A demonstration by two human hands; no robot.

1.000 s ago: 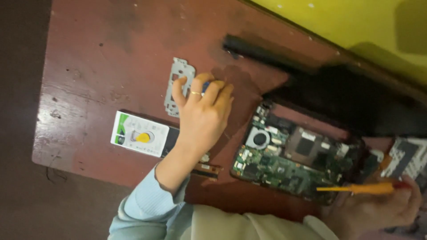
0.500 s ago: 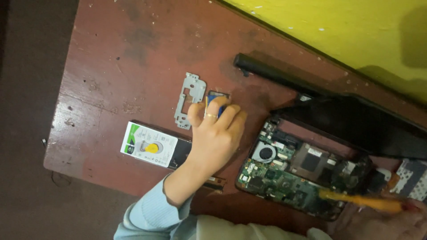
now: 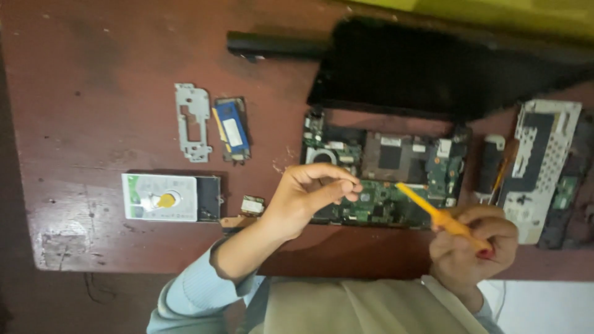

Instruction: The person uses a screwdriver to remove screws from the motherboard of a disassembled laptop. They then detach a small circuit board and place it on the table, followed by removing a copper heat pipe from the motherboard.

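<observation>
An opened laptop base lies on the red-brown table [image 3: 93, 74], its green circuit board [image 3: 383, 185] bare. My left hand [image 3: 306, 201] hovers at the board's near left edge with its fingers curled together; nothing shows in them. My right hand [image 3: 473, 244] grips an orange-handled tool [image 3: 433, 213], whose tip rests on the middle of the board. Left of the laptop, apart from both hands, lie a blue-labelled memory module [image 3: 232, 128] and a grey metal bracket [image 3: 193, 122].
A white-labelled hard drive [image 3: 170, 196] and a small card [image 3: 252, 204] lie near the front edge. The laptop's black lid [image 3: 433, 68] and a long black bar [image 3: 275, 44] are at the back. A removed metal-backed panel [image 3: 541, 161] lies at the right.
My left hand has left the blue module beside the bracket and moved right to the board. The orange tool has swung up, and its tip is now on the board.
</observation>
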